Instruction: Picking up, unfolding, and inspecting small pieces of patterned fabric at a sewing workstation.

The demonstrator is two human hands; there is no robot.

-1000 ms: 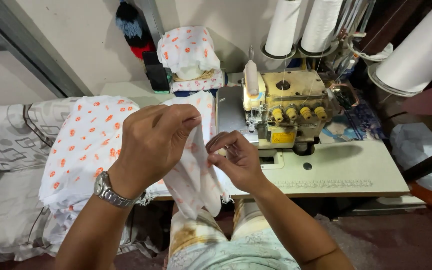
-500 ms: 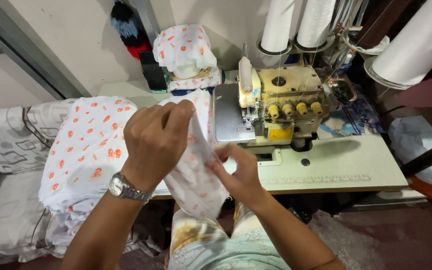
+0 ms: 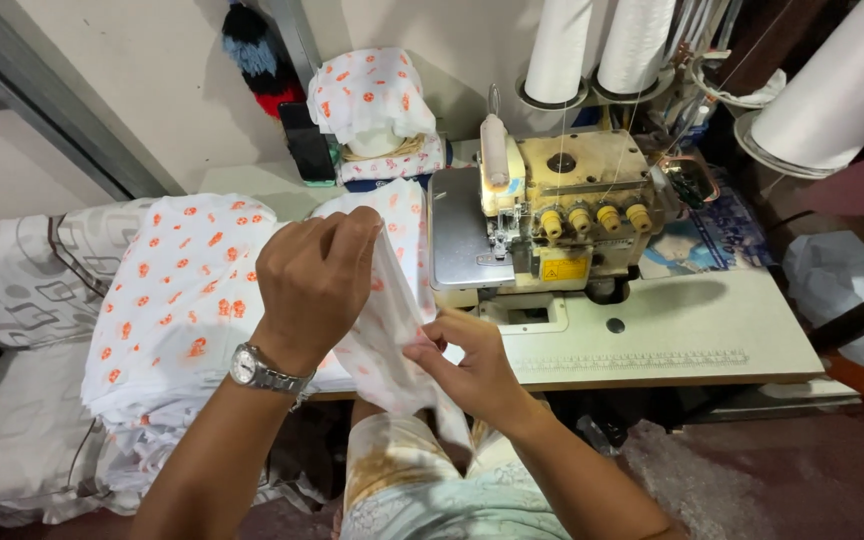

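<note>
Lowered right hand (image 3: pixel 467 365), orange-dotted white cloth (image 3: pixel 382 330)

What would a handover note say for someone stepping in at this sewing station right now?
Left hand: closed on the upper edge of the white orange-print fabric piece, held up in front of the table.
Right hand: fingers pinch the same piece lower down.
Overlock sewing machine: nothing visible under its foot.
Stack of matching fabric: piled at the left of the sewing table.
Done: piece picked up.
Left: it has not yet reached the machine.
</note>
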